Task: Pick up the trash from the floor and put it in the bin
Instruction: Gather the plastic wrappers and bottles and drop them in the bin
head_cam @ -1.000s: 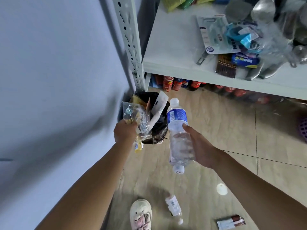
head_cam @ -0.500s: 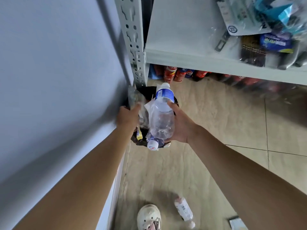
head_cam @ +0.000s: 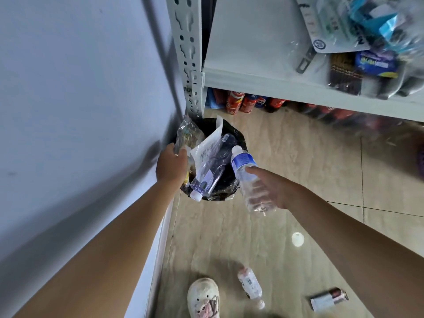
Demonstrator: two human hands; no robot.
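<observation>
The black-lined bin (head_cam: 239,143) stands on the floor in the corner, between the wall and the shelf post. A clear bottle (head_cam: 210,171) lies slanted on top of its trash, cap toward me, beside a white pouch (head_cam: 206,146). My left hand (head_cam: 171,165) is at the bin's left rim, shut on a crumpled clear plastic wrapper (head_cam: 187,134). My right hand (head_cam: 274,188) is just right of the bin, holding a clear water bottle with a blue label (head_cam: 246,171), which tilts over the bin's right edge.
More trash lies on the tiled floor near me: a small bottle (head_cam: 250,285) and a brown-and-white wrapper (head_cam: 328,299). My shoe (head_cam: 203,297) is at the bottom. A white shelf (head_cam: 275,84) with goods overhangs drink cans (head_cam: 241,103). A wall (head_cam: 80,111) is on the left.
A clear bottle now rests across the bin's trash. My right hand has drawn back to the right, still holding a blue-label bottle. My left hand stays at the bin with the wrapper.
</observation>
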